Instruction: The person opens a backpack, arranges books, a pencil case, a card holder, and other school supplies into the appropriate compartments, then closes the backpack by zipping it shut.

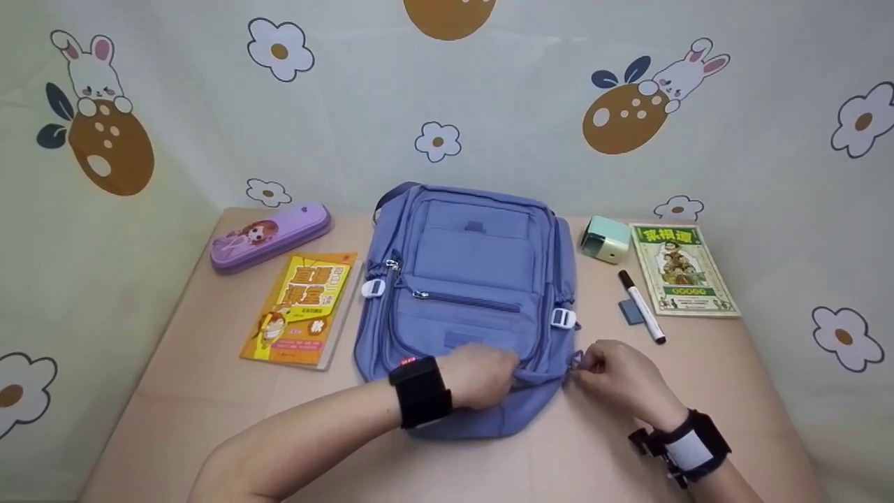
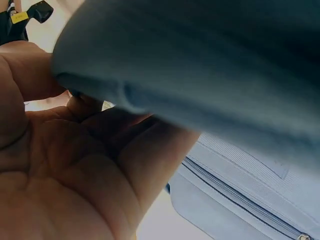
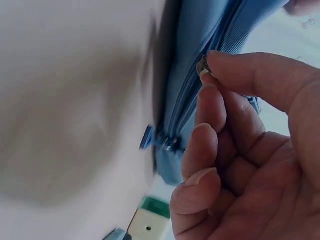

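Observation:
A blue backpack (image 1: 478,251) lies on its back with its front pockets facing up. My left hand (image 1: 475,377) reaches across its lower front and grips the fabric near the lower right edge. In the left wrist view, the thumb and fingers curl round a fold of blue cloth (image 2: 190,65). At the bag's right side, my right hand (image 1: 625,377) pinches a metal zipper pull (image 3: 202,66) between thumb and index finger. A second zipper slider (image 3: 170,142) sits farther along the same side in the right wrist view.
Left of the bag lie a purple pencil case (image 1: 269,237) and an orange book (image 1: 300,311). To its right are a mint-and-cream box-shaped item (image 1: 606,239), a marker (image 1: 642,307), a small blue-grey block (image 1: 630,312) and a green-and-cream book (image 1: 684,269). A patterned curtain (image 1: 349,126) hangs behind.

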Motion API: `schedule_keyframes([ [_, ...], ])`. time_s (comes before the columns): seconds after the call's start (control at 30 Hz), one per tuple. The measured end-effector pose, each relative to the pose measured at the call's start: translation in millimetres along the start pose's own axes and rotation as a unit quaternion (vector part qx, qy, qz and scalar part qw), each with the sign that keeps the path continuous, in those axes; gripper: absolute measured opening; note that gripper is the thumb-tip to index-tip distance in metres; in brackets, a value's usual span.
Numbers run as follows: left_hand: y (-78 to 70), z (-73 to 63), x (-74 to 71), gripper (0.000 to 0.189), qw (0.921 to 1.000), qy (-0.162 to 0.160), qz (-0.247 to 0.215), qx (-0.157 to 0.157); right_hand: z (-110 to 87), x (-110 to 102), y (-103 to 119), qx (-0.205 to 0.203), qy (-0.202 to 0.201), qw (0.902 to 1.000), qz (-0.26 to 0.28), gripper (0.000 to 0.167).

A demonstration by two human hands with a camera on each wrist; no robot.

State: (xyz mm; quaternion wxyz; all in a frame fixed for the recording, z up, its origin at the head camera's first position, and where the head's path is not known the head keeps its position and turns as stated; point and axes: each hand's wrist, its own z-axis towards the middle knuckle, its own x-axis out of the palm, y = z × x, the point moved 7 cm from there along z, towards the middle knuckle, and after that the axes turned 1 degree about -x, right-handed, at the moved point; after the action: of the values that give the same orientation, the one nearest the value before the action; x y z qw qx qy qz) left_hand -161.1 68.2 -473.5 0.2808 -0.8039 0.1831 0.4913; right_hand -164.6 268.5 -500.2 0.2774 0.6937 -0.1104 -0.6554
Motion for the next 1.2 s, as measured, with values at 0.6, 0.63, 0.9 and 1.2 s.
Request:
schedule_keyframes([
  [0.6,6.4,-9.1,-3.6,0.023,0.999,-0.029,-0.023,0.024,-8.3,10.8,12.8,-0.013,0.031,0.9994,0.009,0.018],
  [0.63,7.0,-11.1,-3.6,0.024,0.9989,-0.031,-0.023,0.028,-8.3,11.7,11.5,-0.011,0.035,0.9993,0.009,0.018],
  [0.9,20.4,-36.6,-5.7,0.024,0.9966,-0.059,0.0,0.059,-7.9,18.6,8.8,-0.01,0.052,0.9983,0.025,0.013],
  [1.2,46.1,-56.0,-6.3,0.019,0.994,-0.096,-0.023,0.047,-12.9,18.6,18.8,-0.042,0.016,0.9987,-0.022,0.009],
])
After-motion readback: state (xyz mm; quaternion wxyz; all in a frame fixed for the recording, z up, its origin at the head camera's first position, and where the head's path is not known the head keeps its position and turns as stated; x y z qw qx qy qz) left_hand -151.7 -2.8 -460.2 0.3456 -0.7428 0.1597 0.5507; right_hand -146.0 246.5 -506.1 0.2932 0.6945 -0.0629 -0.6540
